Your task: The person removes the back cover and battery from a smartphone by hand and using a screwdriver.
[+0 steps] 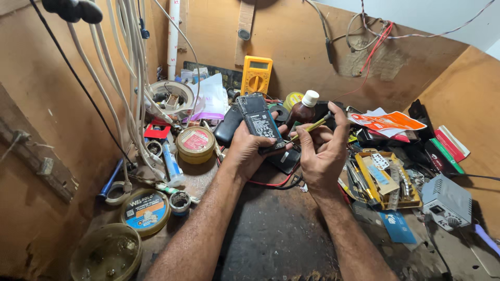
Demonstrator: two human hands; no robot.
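Left grip is closed around a dark phone, held upright at frame centre with its open back toward the camera; the thumb lies along the phone's left edge, and the fingers wrap the right edge. Right grip pinches a thin yellow-handled tool between thumb and fingers. The tool slants down to the left, its lower tip at the phone's lower right edge. Both hands are raised above the dark surface.

Lower left: a round open tin, then a lidded tin with a blue label. A red wire runs under the hands. Right of the right hand: a yellow tray of small tools, and a grey box with a knob nearer the right edge.

Left of the left hand: a gold tin with a red lid label. Behind the hands: a brown bottle with a white cap. Top centre, against the board wall: a yellow meter. White cables hang at upper left.
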